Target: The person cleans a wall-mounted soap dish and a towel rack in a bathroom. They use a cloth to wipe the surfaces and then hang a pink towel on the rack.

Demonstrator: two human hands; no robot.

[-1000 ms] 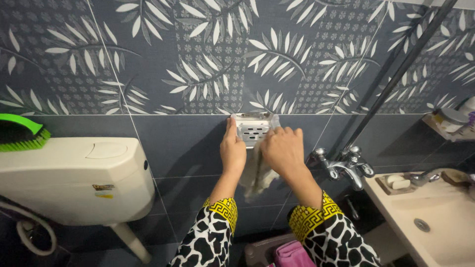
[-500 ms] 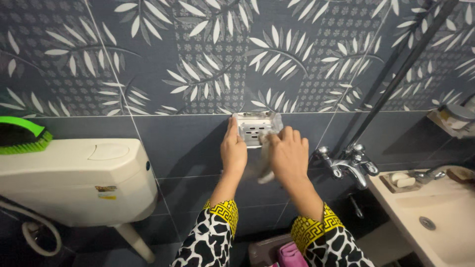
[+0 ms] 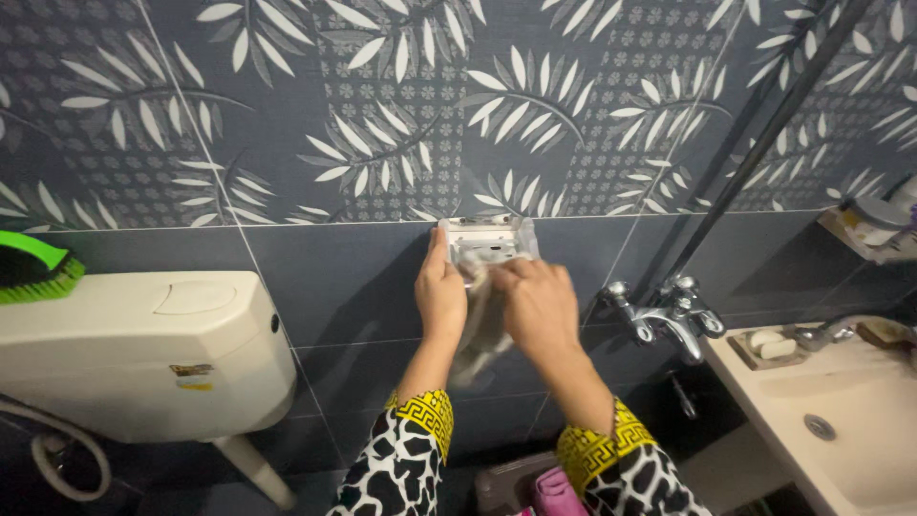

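A small metal soap dish (image 3: 485, 238) with slots is fixed to the dark tiled wall at mid-height. My left hand (image 3: 441, 294) rests against its left edge, index finger pointing up along the side. My right hand (image 3: 538, 304) is closed on a grey cloth (image 3: 477, 325) and presses it into the front of the dish. The cloth's loose end hangs down between my two hands. Both sleeves are black and white with yellow patterned cuffs.
A cream toilet cistern (image 3: 143, 354) hangs at the left, a green brush (image 3: 33, 268) on top. A chrome tap (image 3: 669, 315) and pipe stand right of the dish. A cream washbasin (image 3: 841, 420) with a soap tray (image 3: 769, 346) fills the lower right. A pink item (image 3: 554, 492) lies below.
My right hand has shifted left with the cloth, from the dish's right corner onto its front. The left hand keeps its place on the dish's left edge.
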